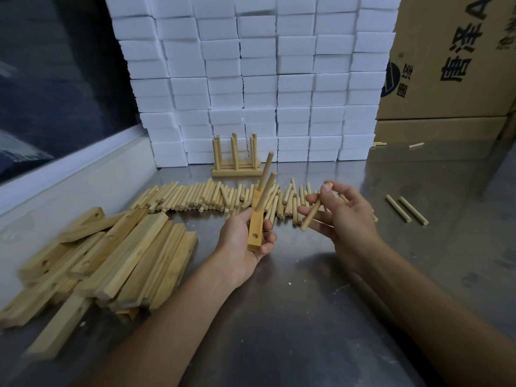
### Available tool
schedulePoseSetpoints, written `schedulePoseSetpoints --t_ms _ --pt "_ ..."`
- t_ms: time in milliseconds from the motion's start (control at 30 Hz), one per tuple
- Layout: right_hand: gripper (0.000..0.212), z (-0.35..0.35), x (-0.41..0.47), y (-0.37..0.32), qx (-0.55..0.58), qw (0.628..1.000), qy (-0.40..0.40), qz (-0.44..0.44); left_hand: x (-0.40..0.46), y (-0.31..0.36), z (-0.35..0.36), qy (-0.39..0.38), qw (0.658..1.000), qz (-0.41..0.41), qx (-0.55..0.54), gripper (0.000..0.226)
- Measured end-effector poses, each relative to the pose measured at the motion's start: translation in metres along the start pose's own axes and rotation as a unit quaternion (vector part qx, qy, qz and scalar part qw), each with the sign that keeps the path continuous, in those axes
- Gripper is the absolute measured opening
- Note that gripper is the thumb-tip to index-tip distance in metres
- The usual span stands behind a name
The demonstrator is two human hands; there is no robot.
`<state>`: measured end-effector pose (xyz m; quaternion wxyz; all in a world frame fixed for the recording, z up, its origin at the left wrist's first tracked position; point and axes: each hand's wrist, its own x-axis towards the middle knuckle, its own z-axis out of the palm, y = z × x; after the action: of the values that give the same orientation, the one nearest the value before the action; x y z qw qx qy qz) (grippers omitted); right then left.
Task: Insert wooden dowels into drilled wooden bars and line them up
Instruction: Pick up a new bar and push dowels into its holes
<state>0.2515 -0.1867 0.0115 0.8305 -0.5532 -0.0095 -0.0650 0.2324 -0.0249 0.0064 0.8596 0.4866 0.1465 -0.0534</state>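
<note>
My left hand [241,241] grips a drilled wooden bar [256,230] held above the steel table. Two dowels [266,185] stand up out of the bar, and one open hole shows near its close end. A loose dowel [314,210] is pinched in my right hand [340,216], just right of the bar and apart from it. Behind both hands a long row of loose dowels [195,198] lies across the table. A heap of drilled bars [111,261] sits at the left. Finished bars with upright dowels [236,160] stand at the back.
A wall of white foam blocks [251,79] rises behind the table. Cardboard boxes [452,57] stand at the back right. Two stray dowels [406,209] lie on the steel table [307,303] at the right, others near the boxes. A window ledge [69,174] runs along the left.
</note>
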Motion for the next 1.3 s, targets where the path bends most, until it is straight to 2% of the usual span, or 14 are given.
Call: schedulePoseSetpoints --t_ms 167,367,533,633,700,767,867,1133,1300 --pt "0.011 0.003 0.0 -0.002 0.032 0.999 -0.004 0.044 0.0 -0.001 -0.001 -0.002 1.0 0.003 0.003 0.027" --pt "0.017 0.007 -0.003 -0.004 -0.001 0.997 -0.018 0.07 0.0 -0.001 -0.001 -0.003 1.0 0.004 0.0 0.028" --pt "0.011 0.012 -0.009 -0.001 -0.118 0.993 -0.03 -0.005 0.001 -0.001 -0.001 -0.004 1.0 0.004 0.0 0.027" --pt "0.014 0.015 -0.014 0.003 -0.17 0.983 -0.061 -0.03 0.002 -0.001 -0.001 -0.006 1.0 0.007 0.0 0.027" --pt "0.006 0.018 -0.016 0.004 -0.185 0.978 -0.093 -0.024 0.003 -0.001 -0.002 -0.009 1.0 0.007 -0.001 0.028" --pt "0.017 0.02 -0.019 0.004 -0.202 0.97 -0.137 -0.014 0.004 -0.001 -0.002 -0.016 1.0 0.008 -0.002 0.032" --pt "0.013 0.023 -0.023 0.004 -0.208 0.959 -0.195 -0.007 0.004 -0.001 -0.003 -0.029 0.999 0.012 0.0 0.038" --pt "0.008 0.024 -0.028 0.005 -0.267 0.928 -0.259 -0.018 0.005 -0.003 -0.002 0.013 1.0 0.008 0.027 0.031" --pt "0.023 0.024 -0.027 -0.002 -0.309 0.908 -0.283 -0.01 0.005 -0.002 -0.003 0.029 0.999 0.013 0.015 0.029"
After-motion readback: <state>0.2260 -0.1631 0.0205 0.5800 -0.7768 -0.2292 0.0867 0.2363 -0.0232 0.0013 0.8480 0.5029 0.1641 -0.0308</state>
